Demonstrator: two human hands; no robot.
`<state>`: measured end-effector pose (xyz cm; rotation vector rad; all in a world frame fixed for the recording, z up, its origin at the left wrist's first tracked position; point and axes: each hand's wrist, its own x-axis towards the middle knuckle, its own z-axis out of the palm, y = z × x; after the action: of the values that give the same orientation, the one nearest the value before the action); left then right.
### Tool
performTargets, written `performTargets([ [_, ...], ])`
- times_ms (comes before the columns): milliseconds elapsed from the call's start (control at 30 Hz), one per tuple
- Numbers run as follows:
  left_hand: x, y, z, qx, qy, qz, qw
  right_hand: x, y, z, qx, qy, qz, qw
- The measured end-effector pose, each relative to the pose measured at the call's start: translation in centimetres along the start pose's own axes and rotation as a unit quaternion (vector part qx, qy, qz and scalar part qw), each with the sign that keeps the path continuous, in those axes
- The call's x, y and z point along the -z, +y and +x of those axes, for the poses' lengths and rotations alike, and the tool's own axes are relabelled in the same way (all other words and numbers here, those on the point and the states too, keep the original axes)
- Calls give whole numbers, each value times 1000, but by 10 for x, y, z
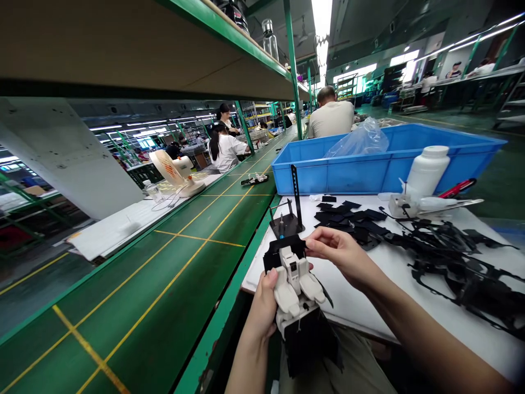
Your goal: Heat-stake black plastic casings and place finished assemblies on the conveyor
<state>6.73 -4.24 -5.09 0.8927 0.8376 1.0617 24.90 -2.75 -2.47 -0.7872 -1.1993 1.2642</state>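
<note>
Over my lap, my left hand [266, 301] is closed around the left side of a white plastic figure-like part [292, 279]. Black cloth-like pieces are fitted to it, with a wide dark panel [309, 339] hanging at its lower end. At the top sits a black flap [287, 246], and the thumb and fingers of my right hand [334, 251] pinch its right edge. Just beyond, a small black stand [287, 223] with upright posts rests on the white tabletop [262, 262]. The underside of the part is hidden by my left hand.
Black cut pieces [348, 216] and tangled black parts [463, 268] cover the right of the tabletop. Behind are a blue bin [348, 172], a white bottle [429, 169] and a red-handled tool [457, 189]. Left runs a green conveyor [164, 284]; co-workers sit farther along.
</note>
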Motion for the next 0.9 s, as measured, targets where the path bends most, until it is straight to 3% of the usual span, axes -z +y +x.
performTargets([
  [167,0,21,8,-22,5,-97,995,8,2,-12,-6,-37,-72,997],
  [333,8,36,16,-77,56,-147,985,10,26,-30,-142,-180,-29,973],
  [500,4,35,14,-101,47,-138,984,4,34,-31,-199,-198,-7,960],
  [667,1,34,14,-73,45,-139,986,3,27,-25,-177,-267,-20,947],
  [900,16,38,14,-37,33,-175,983,-5,24,-21,-171,-254,-44,951],
])
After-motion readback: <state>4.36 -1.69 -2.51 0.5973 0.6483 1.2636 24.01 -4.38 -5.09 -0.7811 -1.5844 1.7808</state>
